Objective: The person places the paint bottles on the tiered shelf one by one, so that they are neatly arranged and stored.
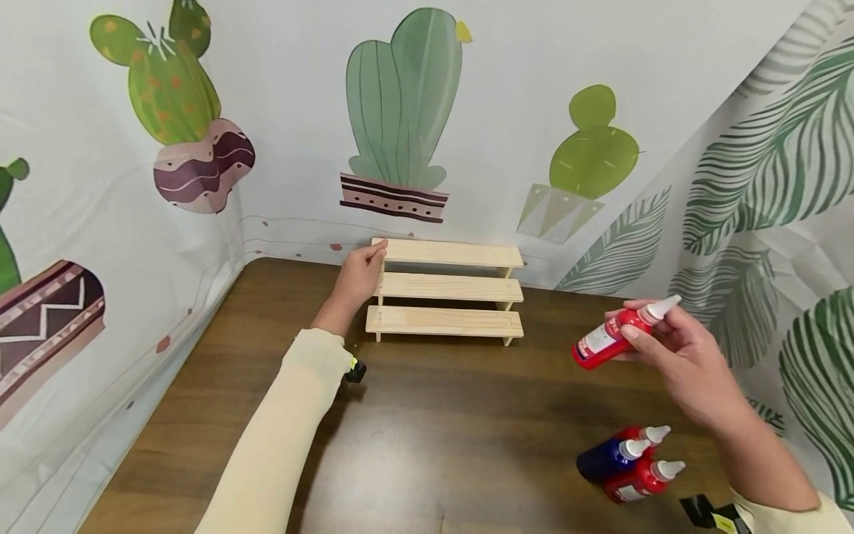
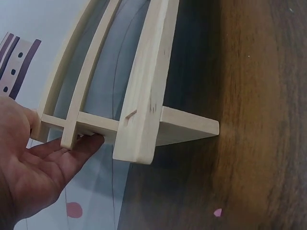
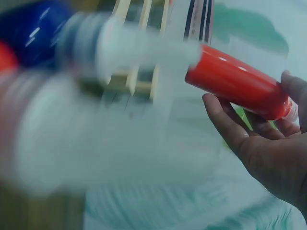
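Observation:
A three-step wooden display rack (image 1: 445, 287) stands on the table against the back wall. At its upper left end my left hand (image 1: 360, 274) grips the top step, thumb above. The left wrist view shows that hand (image 2: 45, 167) with its fingers under the rack's end. My right hand (image 1: 690, 363) holds a red squeeze bottle (image 1: 603, 340) with a white pointed nozzle, tilted and raised off the table. In the right wrist view the red bottle (image 3: 235, 81) lies between thumb and fingers.
Below the right hand, a blue bottle (image 1: 603, 461) and two red bottles, one in front (image 1: 634, 482) and one behind (image 1: 630, 434), stand close together on the brown table (image 1: 427, 437). Cloth with cactus and leaf prints hangs behind and at both sides.

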`<state>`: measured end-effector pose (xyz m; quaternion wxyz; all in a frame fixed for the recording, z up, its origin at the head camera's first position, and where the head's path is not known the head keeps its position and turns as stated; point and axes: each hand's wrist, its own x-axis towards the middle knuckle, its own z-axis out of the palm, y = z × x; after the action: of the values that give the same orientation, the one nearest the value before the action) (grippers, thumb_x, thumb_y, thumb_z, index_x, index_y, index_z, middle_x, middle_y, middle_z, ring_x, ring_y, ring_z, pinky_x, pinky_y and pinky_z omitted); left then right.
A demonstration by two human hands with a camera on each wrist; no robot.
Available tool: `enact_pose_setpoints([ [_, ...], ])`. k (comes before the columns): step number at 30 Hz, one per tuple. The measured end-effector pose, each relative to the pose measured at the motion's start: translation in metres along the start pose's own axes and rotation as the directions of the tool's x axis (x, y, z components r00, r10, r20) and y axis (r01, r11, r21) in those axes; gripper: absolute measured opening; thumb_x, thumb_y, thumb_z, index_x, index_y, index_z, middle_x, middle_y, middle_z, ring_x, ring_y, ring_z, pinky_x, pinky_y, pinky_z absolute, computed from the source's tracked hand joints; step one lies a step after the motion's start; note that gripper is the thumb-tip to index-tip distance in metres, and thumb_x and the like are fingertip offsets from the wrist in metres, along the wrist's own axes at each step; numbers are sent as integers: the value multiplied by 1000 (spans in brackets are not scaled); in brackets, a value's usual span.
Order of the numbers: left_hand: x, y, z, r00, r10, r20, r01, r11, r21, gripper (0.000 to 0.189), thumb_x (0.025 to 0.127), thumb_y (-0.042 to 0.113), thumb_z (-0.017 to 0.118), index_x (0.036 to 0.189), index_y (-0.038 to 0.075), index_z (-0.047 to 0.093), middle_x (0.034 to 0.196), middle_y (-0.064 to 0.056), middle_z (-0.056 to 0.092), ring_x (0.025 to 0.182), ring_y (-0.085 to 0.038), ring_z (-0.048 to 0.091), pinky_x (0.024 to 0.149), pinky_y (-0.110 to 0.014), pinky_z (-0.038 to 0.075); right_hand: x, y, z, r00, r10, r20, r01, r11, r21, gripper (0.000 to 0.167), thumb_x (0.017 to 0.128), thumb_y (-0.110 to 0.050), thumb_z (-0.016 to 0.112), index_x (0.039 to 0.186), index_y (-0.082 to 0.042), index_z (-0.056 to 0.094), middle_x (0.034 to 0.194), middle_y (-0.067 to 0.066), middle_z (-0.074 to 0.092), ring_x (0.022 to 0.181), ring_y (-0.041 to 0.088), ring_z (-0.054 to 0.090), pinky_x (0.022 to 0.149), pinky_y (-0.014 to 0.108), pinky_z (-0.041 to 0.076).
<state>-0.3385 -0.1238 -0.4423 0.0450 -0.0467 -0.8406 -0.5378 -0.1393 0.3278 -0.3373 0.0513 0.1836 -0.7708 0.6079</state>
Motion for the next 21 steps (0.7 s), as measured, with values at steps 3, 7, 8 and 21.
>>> enact_pose_setpoints([
  [3,1,2,1,1000,-12,4,12,1000,3,46,116,33,42,159,20,50,131,-22,66,51,-13,36,58,-28,42,8,-9,14,998,-40,46,39,999,21,41,104,14,50,140,-4,54,127,0,72,105,10,75,75,29,66],
  [7,1,2,2,1000,-24,2,24,1000,10,46,116,34,42,159,20,49,123,-24,66,47,-9,30,53,-25,37,18,-16,32,992,-41,118,44,999,-23,37,107,10,47,140,-8,49,127,-2,69,107,10,73,75,33,67],
  [8,1,3,2,1000,-25,5,25,1000,12,46,116,34,42,159,20,49,125,-24,66,47,-9,29,53,-25,37,21,-18,36,990,-33,137,39,998,-43,36,108,8,47,140,-8,47,128,-3,67,108,10,72,75,33,67],
  [21,2,5,4,1000,-28,11,28,999,28,48,116,34,41,161,20,46,122,-22,65,49,-12,31,55,-28,38,50,-27,70,969,100,226,-91,995,-48,24,105,6,45,126,-1,35,121,2,65,102,17,74,77,37,67],
])
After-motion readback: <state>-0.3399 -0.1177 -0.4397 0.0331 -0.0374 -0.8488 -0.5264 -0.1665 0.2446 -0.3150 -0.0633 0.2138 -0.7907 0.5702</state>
